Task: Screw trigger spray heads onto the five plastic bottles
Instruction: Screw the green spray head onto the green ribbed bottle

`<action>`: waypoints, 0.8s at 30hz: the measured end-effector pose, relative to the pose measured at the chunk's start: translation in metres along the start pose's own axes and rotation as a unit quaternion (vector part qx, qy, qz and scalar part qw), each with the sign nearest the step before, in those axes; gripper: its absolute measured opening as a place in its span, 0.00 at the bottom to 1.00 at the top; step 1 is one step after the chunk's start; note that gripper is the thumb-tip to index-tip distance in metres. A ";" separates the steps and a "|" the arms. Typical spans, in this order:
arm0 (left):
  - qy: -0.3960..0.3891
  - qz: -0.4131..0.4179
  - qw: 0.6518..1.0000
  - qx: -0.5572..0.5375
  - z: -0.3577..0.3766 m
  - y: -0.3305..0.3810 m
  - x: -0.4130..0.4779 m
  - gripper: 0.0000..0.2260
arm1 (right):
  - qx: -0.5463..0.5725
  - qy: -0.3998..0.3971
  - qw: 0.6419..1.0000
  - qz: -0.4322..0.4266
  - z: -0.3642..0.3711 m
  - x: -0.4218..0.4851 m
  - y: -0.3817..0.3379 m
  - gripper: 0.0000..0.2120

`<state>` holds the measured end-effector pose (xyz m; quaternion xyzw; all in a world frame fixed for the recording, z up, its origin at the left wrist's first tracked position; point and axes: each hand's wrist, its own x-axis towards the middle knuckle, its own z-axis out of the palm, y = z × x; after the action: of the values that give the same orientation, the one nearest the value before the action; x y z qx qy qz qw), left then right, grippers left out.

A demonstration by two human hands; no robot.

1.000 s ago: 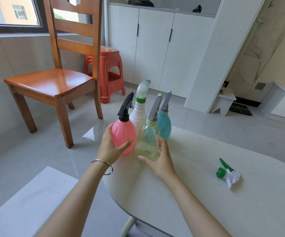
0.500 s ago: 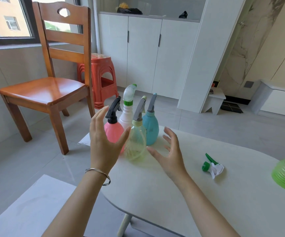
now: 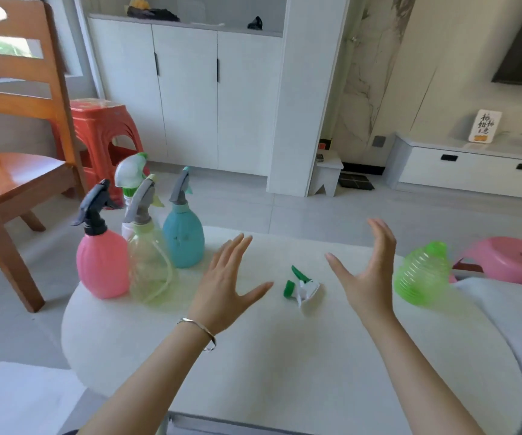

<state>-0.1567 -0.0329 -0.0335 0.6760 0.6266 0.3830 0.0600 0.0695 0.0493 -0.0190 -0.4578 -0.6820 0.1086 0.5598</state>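
Your left hand (image 3: 222,287) & right hand (image 3: 363,277) flank the green trigger head (image 3: 303,285), fingers spread, empty. Hasty grab could topple the green ribbed bottle (image 3: 422,274) right of that head.

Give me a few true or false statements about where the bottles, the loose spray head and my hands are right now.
1. The green bottle has no spray head screwed on. True.
2. The loose spray head lies on the table between the left hand and the right hand. True.
3. The left hand grips the pink bottle. False: it is open and holds nothing, apart from the pink bottle.
4. The blue bottle lies on its side. False: the blue bottle stands upright with a head on it.
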 end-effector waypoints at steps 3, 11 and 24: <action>-0.039 -0.007 0.999 0.018 0.027 0.005 0.008 0.40 | -0.056 0.069 0.995 0.035 -0.026 0.012 0.036 0.42; -0.056 -0.021 0.998 0.007 0.076 0.020 0.021 0.38 | -0.089 0.130 0.971 0.177 -0.065 0.024 0.116 0.50; -0.044 -0.017 0.998 -0.042 0.092 0.038 0.023 0.36 | 0.005 0.090 0.953 0.291 -0.050 0.013 0.120 0.39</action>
<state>-0.0733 0.0165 -0.0666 0.6782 0.6182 0.3780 0.1223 0.1732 0.1076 -0.0721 -0.6414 -0.4655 0.2283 0.5655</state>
